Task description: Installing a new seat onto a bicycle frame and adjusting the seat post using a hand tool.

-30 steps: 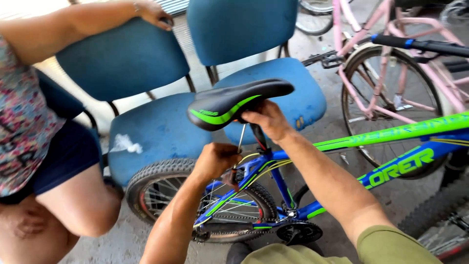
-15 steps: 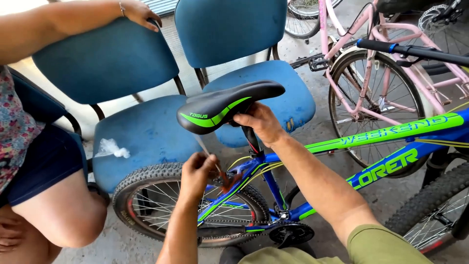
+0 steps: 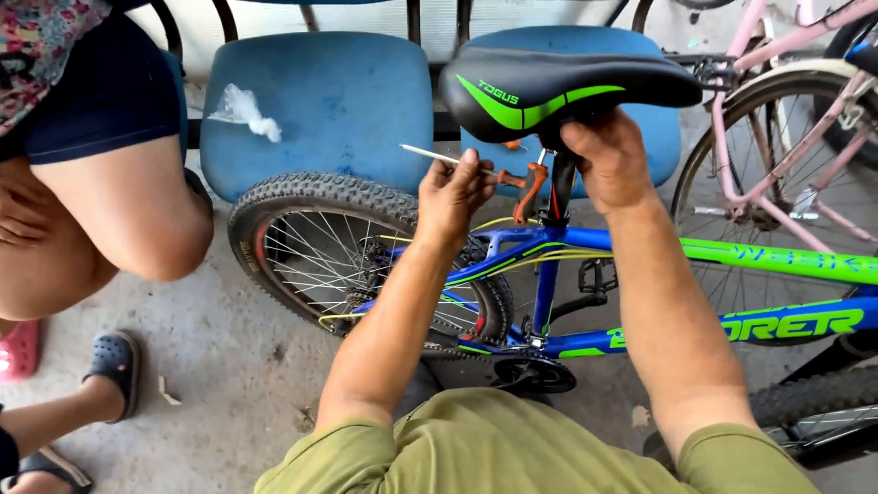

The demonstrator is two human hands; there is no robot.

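Note:
A blue and green bicycle [image 3: 549,265] stands in front of me, its black saddle [image 3: 558,87] with green stripes at the top. My right hand [image 3: 608,155] grips the seat post just under the saddle. My left hand [image 3: 453,192] pinches a thin silver rod-like tool [image 3: 430,154] that points left, beside the orange seat clamp lever [image 3: 529,187]. The knobby rear wheel [image 3: 357,247] sits below my left hand.
Two worn blue chairs [image 3: 329,101] stand behind the bicycle, one with a crumpled white scrap [image 3: 242,110]. A seated person's leg [image 3: 119,210] is at the left, sandalled feet [image 3: 114,366] below. A pink bicycle [image 3: 786,119] leans at the right on the concrete floor [image 3: 219,384].
The view has dropped closer over the bicycle. My left hand has risen from the rear wheel area toward the seat clamp, still holding the thin tool. My right hand stays under the saddle.

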